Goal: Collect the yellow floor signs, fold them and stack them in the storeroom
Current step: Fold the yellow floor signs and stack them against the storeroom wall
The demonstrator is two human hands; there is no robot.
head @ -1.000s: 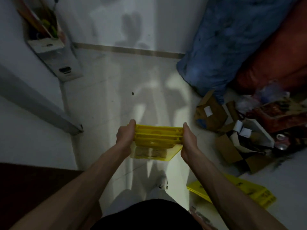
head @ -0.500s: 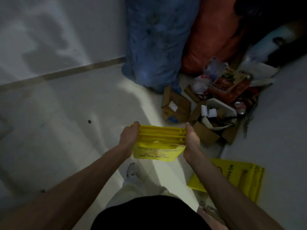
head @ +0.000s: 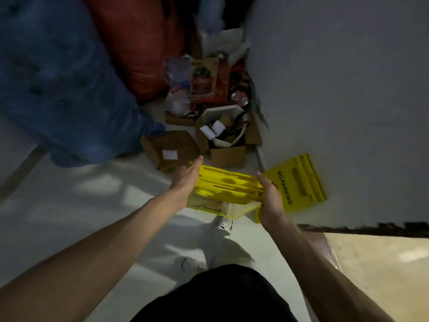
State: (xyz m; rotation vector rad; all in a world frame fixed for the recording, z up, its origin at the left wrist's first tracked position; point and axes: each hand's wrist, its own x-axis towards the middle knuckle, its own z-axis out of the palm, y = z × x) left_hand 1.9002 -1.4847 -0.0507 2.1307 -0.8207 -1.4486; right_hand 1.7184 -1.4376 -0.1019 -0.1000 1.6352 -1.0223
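Observation:
I hold a bundle of folded yellow floor signs (head: 228, 189) edge-up in front of me, above the white floor. My left hand (head: 185, 180) presses its left side and my right hand (head: 270, 201) grips its right side. A stack of folded yellow signs (head: 299, 182) printed "NO PARKING" lies flat on the floor against the right wall, just right of my right hand.
Cardboard boxes (head: 171, 149) and loose rubbish (head: 209, 82) are piled ahead by the wall. A big blue sack (head: 60, 84) and a red sack (head: 141, 43) fill the back left. A white wall (head: 348, 89) rises on the right, with a doorway threshold (head: 362, 228) below it. My shoe (head: 222, 226) is under the bundle.
My view has swung to the right, bringing the floor stack and the right wall closer to the middle. The bundle stays held between both hands and is now tilted toward the stack.

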